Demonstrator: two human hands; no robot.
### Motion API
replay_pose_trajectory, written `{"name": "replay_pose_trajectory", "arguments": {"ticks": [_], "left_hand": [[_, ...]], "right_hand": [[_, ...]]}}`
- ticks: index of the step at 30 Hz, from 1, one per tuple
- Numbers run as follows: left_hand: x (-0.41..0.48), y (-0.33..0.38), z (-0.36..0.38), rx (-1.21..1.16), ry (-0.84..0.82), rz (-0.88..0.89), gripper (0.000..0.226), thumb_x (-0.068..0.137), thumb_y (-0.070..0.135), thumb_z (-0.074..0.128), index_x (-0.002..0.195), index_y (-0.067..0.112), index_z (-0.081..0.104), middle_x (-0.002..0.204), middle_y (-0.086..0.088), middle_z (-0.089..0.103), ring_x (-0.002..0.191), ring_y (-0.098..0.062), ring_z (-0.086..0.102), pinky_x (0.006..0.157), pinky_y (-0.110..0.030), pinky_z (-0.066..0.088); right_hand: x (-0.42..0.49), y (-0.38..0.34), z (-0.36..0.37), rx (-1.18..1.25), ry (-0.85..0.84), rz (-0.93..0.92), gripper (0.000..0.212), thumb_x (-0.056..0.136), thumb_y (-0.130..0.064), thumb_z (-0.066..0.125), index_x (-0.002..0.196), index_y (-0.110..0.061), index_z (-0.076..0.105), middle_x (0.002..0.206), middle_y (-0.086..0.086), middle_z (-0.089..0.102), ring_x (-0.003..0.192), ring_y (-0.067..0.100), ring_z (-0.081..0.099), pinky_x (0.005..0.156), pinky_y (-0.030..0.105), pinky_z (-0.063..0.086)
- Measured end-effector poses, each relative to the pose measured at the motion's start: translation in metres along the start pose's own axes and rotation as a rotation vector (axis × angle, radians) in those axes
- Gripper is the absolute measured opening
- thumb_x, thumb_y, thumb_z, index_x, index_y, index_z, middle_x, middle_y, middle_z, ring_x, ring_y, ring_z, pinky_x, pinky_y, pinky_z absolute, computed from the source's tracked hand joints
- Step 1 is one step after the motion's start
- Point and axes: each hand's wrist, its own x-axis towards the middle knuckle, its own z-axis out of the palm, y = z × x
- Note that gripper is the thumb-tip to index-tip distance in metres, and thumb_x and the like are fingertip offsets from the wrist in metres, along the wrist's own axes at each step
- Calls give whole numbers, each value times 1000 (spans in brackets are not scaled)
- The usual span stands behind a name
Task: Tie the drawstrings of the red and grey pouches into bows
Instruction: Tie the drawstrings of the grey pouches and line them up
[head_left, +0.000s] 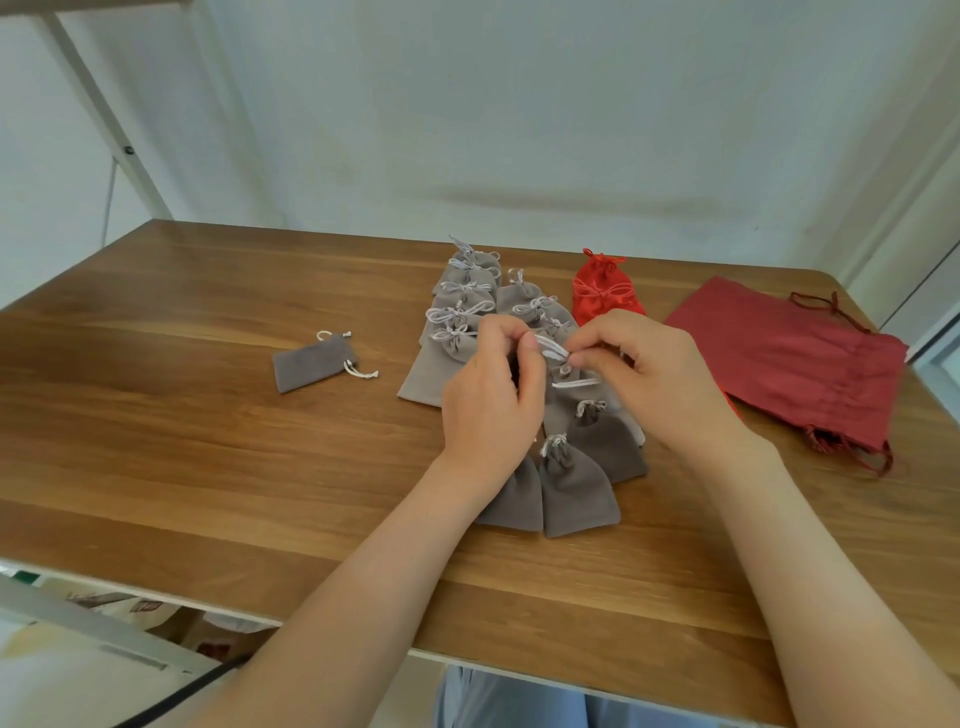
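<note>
White drawstring (553, 349) of a grey pouch (563, 410) mid-table is pinched tight by both your left hand (488, 410) and right hand (660, 379); you seem mid-bow, so next pull both loops evenly snug

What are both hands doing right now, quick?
Left hand: closed, pinching the white drawstring.
Right hand: closed, pinching the same white drawstring.
</note>
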Motion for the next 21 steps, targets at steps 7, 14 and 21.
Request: {"name": "replay_pose_trajectory", "arguments": {"ticks": [7, 14, 21], "left_hand": [[0, -2, 1, 18, -32, 13, 6, 96, 34, 32, 93, 30, 35, 60, 12, 50, 53, -8, 49, 47, -17, 31], [-1, -3, 2, 31, -22, 31, 5, 96, 31, 34, 92, 28, 35, 57, 17, 42, 48, 0, 45, 45, -15, 30], [0, -1, 0, -131, -141, -51, 6, 96, 21, 34, 90, 21, 36, 60, 12, 42, 50, -7, 43, 49, -25, 34]], "right_hand": [[1, -2, 2, -17, -22, -9, 21, 92, -1, 52, 108, -12, 59, 87, 2, 59, 82, 8, 51, 73, 11, 38], [-1, -4, 9, 1, -77, 5, 35, 92, -3, 52, 122, -20, 51, 93, -4, 54, 76, -11, 49, 71, 5, 36], [-1, 0, 7, 18, 28, -120, 18, 88, 3, 57, 98, -9, 66, 89, -5, 63, 86, -6, 54, 75, 7, 40]]}}
